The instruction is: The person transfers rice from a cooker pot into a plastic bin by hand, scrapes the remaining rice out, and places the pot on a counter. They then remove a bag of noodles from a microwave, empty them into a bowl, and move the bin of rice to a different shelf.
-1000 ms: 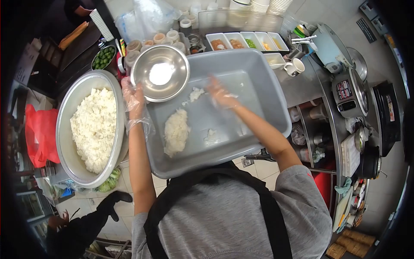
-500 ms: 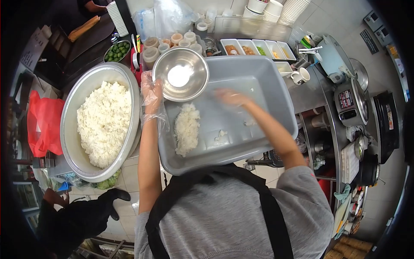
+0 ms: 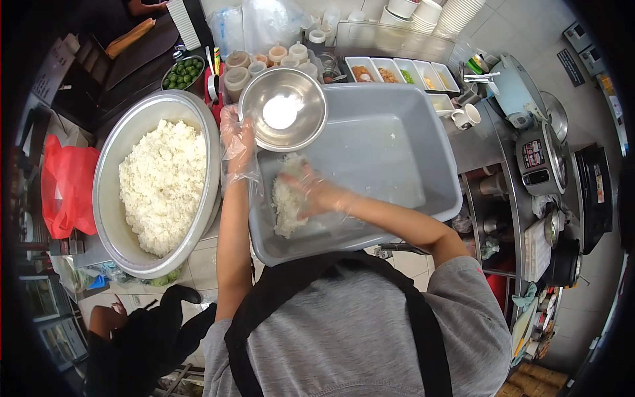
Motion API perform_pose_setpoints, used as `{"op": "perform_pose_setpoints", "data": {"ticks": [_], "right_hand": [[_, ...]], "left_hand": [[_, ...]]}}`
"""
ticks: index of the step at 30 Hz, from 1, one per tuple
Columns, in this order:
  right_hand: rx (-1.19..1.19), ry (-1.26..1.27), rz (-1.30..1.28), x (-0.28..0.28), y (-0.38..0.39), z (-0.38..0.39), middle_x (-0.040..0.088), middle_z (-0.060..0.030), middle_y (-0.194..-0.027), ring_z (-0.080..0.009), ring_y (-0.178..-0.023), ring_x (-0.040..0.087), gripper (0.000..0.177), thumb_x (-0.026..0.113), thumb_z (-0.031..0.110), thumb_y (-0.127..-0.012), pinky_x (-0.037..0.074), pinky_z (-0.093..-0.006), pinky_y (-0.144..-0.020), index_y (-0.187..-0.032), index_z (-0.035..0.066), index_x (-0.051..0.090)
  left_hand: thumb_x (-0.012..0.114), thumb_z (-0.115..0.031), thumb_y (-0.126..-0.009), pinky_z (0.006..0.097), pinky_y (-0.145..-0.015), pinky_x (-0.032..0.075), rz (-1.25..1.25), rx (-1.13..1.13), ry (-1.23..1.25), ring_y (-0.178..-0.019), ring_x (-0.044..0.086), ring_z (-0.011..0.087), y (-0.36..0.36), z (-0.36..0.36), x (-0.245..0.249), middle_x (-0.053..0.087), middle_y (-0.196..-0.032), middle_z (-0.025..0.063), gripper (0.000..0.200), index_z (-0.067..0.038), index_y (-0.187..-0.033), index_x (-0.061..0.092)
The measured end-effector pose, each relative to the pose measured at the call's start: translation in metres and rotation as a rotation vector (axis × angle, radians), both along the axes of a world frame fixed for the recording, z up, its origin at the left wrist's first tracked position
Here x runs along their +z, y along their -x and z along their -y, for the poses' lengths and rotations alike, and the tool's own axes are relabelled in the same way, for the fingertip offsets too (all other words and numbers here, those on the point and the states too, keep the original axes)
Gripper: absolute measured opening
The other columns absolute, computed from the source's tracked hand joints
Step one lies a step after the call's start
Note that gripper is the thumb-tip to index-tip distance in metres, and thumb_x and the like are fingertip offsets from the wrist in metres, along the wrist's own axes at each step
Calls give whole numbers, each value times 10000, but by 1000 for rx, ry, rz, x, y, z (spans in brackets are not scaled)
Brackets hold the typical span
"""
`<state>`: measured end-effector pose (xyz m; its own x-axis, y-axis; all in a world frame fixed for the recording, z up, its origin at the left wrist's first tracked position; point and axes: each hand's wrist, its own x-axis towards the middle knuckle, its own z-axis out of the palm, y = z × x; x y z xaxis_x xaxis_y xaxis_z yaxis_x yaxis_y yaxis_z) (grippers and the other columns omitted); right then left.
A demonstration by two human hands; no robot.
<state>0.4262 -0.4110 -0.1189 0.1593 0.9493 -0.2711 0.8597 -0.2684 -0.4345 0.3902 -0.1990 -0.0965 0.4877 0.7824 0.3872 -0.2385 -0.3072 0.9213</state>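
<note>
While the left hand (image 3: pixel 238 140) grips a steel bowl (image 3: pixel 283 111) at the far left corner of the grey tub (image 3: pixel 380 162), the right hand (image 3: pixel 309 190), fingers spread, touches the rice clump (image 3: pixel 284 215) on the tub's left side. Farther left stands a rice-filled pot (image 3: pixel 149 109).

At the back, stacked white cups (image 3: pixel 458 18) rise behind white trays (image 3: pixel 401 64) of chopped food (image 3: pixel 408 77). A white mug (image 3: pixel 467 116) stands near the trays, left of a grey cooker (image 3: pixel 537 173). A red plastic bag (image 3: pixel 68 188) shows at far left.
</note>
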Motion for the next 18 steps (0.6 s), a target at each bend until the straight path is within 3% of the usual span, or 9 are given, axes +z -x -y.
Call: {"op": "perform_pose_setpoints", "data": {"ticks": [1, 5, 7, 10, 13, 14, 17, 18], "right_hand": [[-28, 53, 109, 22, 19, -7, 60, -254, -1401, -464, -1189, 310, 814, 756, 289, -580, 432, -519, -840, -1293, 246, 365], [100, 50, 270, -25, 36, -24, 74, -208, -1411, -489, -1164, 317, 712, 739, 239, -589, 416, -525, -850, -1232, 261, 435], [124, 47, 162, -13, 22, -28, 117, -199, -1405, -467, -1151, 347, 658, 723, 196, -604, 421, -501, -854, -1205, 234, 457], [108, -320, -21, -56, 5, -36, 281, -225, -1325, -436, -1074, 423, 586, 705, 217, -620, 404, -462, -890, -1156, 185, 470], [126, -397, -139, -59, -17, -54, 424, -201, -1216, -386, -1084, 434, 575, 695, 260, -631, 416, -447, -856, -1149, 145, 472], [25, -139, -227, -10, -15, -53, 519, -182, -1079, -335, -1067, 464, 600, 702, 289, -633, 410, -437, -853, -1156, 117, 465], [5, -265, -120, -7, -15, -43, 554, -182, -995, -329, -955, 534, 536, 675, 351, -683, 430, -421, -809, -1123, 104, 492], [-9, -275, -104, -8, -15, -37, 559, -185, -931, -337, -882, 544, 529, 639, 403, -695, 438, -427, -763, -1097, 90, 497]], "left_hand": [[549, -48, -727, 256, -688, 401, -14, 13, 0, -719, 464, 115, 1, 1, 1, 498, -777, 43, 205, -13, -902, 448], [548, -28, -738, 248, -674, 397, -32, 33, 48, -715, 453, 101, 5, 8, 9, 489, -787, 33, 187, -23, -892, 442], [544, -18, -742, 241, -665, 393, -19, 22, 70, -716, 449, 96, 6, 8, 12, 485, -794, 30, 180, -28, -888, 438], [540, -13, -745, 227, -647, 387, -4, 14, 84, -719, 443, 90, 7, 10, 16, 479, -799, 27, 179, -39, -887, 434], [544, -16, -749, 216, -633, 383, -8, 40, 61, -726, 442, 86, 10, 10, 16, 477, -800, 23, 184, -53, -891, 435], [544, -15, -751, 214, -632, 384, -10, 53, 12, -731, 443, 86, 10, 5, 9, 477, -801, 21, 182, -57, -891, 435], [537, -6, -764, 222, -642, 396, -10, 12, 35, -756, 450, 84, 8, 1, 4, 485, -821, 19, 172, -69, -891, 440], [527, 1, -770, 225, -650, 405, -11, -85, 171, -752, 457, 83, 7, 6, 13, 496, -816, 18, 159, -64, -887, 440]]}}
